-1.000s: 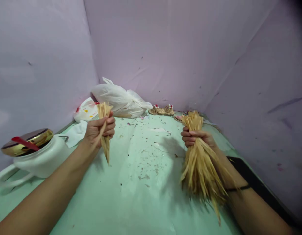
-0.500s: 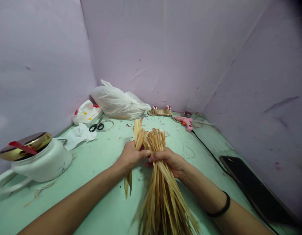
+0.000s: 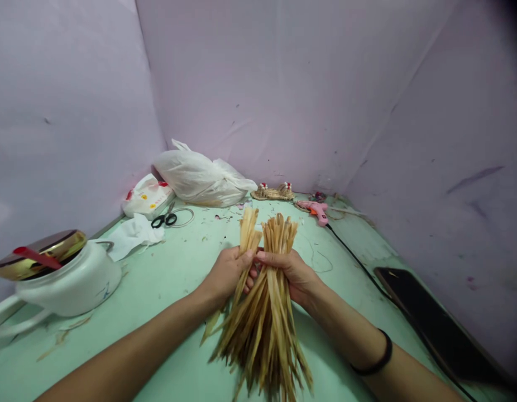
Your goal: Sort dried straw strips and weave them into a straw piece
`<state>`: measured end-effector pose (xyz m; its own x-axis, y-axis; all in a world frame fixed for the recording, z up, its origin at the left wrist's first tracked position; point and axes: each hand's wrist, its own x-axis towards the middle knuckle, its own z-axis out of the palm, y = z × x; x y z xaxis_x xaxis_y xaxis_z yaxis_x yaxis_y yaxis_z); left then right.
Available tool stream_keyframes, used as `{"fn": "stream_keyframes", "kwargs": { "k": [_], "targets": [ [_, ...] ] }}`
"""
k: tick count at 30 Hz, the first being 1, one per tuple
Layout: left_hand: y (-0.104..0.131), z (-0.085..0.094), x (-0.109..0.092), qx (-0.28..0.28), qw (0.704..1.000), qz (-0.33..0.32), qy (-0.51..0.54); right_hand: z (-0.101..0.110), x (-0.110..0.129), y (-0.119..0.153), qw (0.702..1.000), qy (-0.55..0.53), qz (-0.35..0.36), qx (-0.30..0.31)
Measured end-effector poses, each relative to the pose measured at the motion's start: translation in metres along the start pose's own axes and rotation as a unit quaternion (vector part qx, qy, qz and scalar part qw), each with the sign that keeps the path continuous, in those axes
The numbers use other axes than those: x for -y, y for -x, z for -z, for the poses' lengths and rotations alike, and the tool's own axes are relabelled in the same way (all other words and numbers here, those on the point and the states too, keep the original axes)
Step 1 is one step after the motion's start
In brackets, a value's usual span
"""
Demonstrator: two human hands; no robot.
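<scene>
My right hand [image 3: 294, 274] is wrapped round a thick bundle of dry, straw-coloured leaf strips [image 3: 272, 329]. Their cut ends stick up above the thumb and the long ends fan out below, down to the tabletop. A smaller bunch of the same strips [image 3: 248, 234] is closed in my left hand [image 3: 232, 272], its ends pointing up beside the larger bundle. Both thumbs nearly meet between the two bunches. Below the hands the strips overlap, so I cannot tell where one bunch ends.
On the pale green table [image 3: 166, 312], a white pot [image 3: 70, 285] and black-handled scissors [image 3: 164, 219] lie left. A white plastic bag [image 3: 200, 176] and woven piece [image 3: 272, 193] sit at the back. A pink glue gun [image 3: 317, 211], its cord and a phone [image 3: 434, 318] are right.
The thick bundle has lifted a little and its lower ends have swung left. My left hand's bunch has come closer to it, and the two now overlap below the hands.
</scene>
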<state>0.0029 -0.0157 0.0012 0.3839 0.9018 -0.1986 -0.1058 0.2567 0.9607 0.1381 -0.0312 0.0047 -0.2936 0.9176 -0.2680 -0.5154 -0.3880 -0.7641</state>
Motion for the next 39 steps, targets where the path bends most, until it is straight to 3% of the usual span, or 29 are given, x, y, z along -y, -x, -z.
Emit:
{"fn": "stream_keyframes", "kwargs": {
  "k": [2,9,15,19,25,30,35,39],
  "targets": [
    [0.0012,-0.0021,0.0012,0.021,0.999,0.023,0.011,-0.0028,-0.0025,0.0010,1.000,0.015,0.007,0.002],
    [0.0012,0.0010,0.0025,0.014,0.998,0.016,0.056,0.0018,-0.0012,-0.0010,0.991,0.032,0.052,-0.121],
    [0.0024,0.0011,0.0042,0.007,0.997,0.005,0.078,-0.0020,-0.0031,0.0020,0.994,0.041,0.072,-0.076],
    [0.0014,0.0007,0.0045,0.042,0.993,0.016,0.105,0.0001,-0.0031,0.0009,0.990,0.052,0.066,-0.112],
    [-0.0023,0.0032,-0.0005,-0.004,0.985,0.080,0.153,0.0045,0.0014,-0.0010,0.987,0.067,0.052,-0.134],
    [-0.0043,0.0062,0.0005,0.012,0.982,0.071,0.173,0.0039,0.0033,-0.0002,0.989,0.047,0.059,-0.126],
    [-0.0052,0.0055,-0.0012,-0.027,0.981,0.040,0.190,0.0049,0.0037,-0.0015,0.990,0.029,0.036,-0.134],
    [-0.0041,0.0035,-0.0003,-0.023,0.982,0.027,0.188,0.0024,-0.0002,-0.0003,0.993,0.021,0.028,-0.111]
  ]
}}
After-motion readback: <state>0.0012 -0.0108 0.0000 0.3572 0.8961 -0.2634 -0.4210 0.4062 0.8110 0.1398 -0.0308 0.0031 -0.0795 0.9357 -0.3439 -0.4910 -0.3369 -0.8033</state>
